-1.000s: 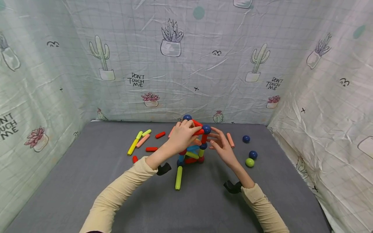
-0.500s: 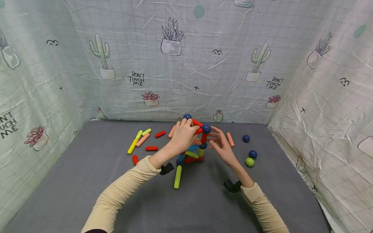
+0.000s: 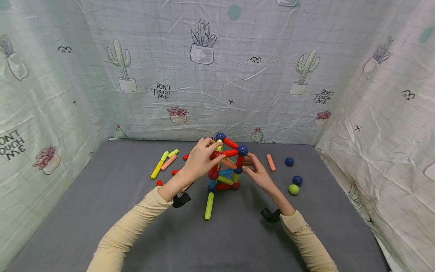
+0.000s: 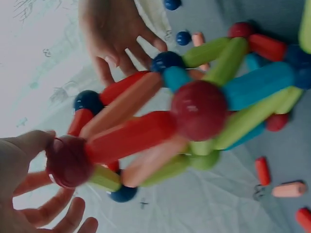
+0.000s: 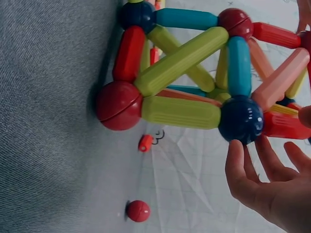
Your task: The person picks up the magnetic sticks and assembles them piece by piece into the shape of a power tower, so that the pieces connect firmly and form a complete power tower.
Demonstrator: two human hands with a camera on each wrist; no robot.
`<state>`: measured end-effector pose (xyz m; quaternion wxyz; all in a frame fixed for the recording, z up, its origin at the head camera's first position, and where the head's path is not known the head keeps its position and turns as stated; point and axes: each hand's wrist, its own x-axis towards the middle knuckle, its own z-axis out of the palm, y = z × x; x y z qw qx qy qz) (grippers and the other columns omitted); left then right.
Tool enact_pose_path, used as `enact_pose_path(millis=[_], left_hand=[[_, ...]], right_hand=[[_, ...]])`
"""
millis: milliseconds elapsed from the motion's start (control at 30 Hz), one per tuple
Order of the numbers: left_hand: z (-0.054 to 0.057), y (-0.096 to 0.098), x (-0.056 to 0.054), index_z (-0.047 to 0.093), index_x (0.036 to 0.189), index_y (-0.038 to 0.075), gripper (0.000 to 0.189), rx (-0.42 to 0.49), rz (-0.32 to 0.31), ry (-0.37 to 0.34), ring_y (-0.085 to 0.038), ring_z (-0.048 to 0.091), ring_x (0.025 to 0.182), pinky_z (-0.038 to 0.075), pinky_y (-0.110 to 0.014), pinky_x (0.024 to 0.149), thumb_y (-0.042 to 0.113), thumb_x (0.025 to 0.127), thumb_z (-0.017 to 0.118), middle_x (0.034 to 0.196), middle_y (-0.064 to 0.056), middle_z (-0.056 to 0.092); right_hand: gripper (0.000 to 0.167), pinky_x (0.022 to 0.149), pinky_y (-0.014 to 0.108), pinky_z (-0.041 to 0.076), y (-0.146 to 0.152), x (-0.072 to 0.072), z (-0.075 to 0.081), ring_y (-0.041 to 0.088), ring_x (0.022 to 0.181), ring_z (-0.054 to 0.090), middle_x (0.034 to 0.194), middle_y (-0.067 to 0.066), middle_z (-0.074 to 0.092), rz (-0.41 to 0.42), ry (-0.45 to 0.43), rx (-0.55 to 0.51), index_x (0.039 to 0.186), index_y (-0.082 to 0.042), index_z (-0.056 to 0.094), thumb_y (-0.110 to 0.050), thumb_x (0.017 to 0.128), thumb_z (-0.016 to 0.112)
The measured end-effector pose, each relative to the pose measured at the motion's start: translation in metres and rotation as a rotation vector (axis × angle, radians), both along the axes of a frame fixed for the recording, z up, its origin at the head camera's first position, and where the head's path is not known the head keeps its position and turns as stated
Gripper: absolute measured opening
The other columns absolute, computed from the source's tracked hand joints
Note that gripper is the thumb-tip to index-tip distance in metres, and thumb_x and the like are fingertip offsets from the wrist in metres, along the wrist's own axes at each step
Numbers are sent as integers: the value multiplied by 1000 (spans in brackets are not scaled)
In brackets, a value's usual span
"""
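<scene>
A tower of magnetic rods and balls [image 3: 225, 172] stands mid-table, with red, blue, green and salmon rods. My left hand [image 3: 198, 158] is at its upper left corner, thumb and index finger round a red ball [image 4: 70, 161]; the other fingers spread loosely behind it. A red rod [image 4: 133, 137] runs from that ball to another red ball [image 4: 199, 110]. My right hand [image 3: 259, 175] is at the tower's right side, fingers relaxed, with its thumb tip right at a blue ball [image 5: 240, 119]. Another blue ball [image 3: 242, 150] tops the right corner.
A long green rod [image 3: 209, 206] extends toward me from the tower's base. Several loose rods, among them a yellow rod [image 3: 156, 170], lie to the left. On the right are a salmon rod [image 3: 270, 163], two blue balls [image 3: 297, 180] and a green ball [image 3: 293, 189]. A patterned curtain [image 3: 217, 87] hangs behind.
My left hand has shifted left, uncovering the red ball and a red rod at the tower's upper front. The right hand has stayed nearly in place beside the tower.
</scene>
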<state>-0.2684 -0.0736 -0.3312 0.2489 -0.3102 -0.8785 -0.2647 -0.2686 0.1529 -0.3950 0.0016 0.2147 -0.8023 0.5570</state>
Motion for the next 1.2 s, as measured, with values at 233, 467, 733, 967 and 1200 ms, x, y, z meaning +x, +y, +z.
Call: enact_pose_path(millis=[233,467,733,967,1200], left_hand=[[-22,-10,1,55,118,9,54,-28,-3,-5,-17,48,79,42,-25,62,26,71,75,91,-5,54],[-26,-15,-6,55,117,8,52,-71,-31,57,-18,49,78,43,-27,62,20,70,76,88,-6,57],[-24,-53,-20,50,124,10,59,-160,-125,-4,-17,52,82,45,-29,67,29,72,73,91,-4,57],[-61,-111,-34,66,98,8,21,-369,-59,19,-15,49,68,40,-23,56,17,79,67,81,-5,57],[-109,-149,-43,60,112,6,37,-601,11,-5,-31,57,90,49,-40,63,18,78,68,111,-14,59]], right_hand=[[47,78,36,47,1,-3,-5,41,112,47,126,26,45,39,-13,48,136,-6,29,-9,92,45],[43,70,27,48,2,3,-5,38,103,52,122,25,47,51,-35,61,133,-8,32,-9,92,45],[42,71,27,49,4,9,-2,39,103,52,122,25,47,50,-50,75,132,-7,33,-10,92,46],[44,72,25,49,7,11,-3,42,106,50,125,26,45,55,-39,94,134,-4,31,-10,92,46],[44,73,28,50,11,10,-3,39,107,51,127,25,45,48,-37,102,134,-5,31,-12,93,45]])
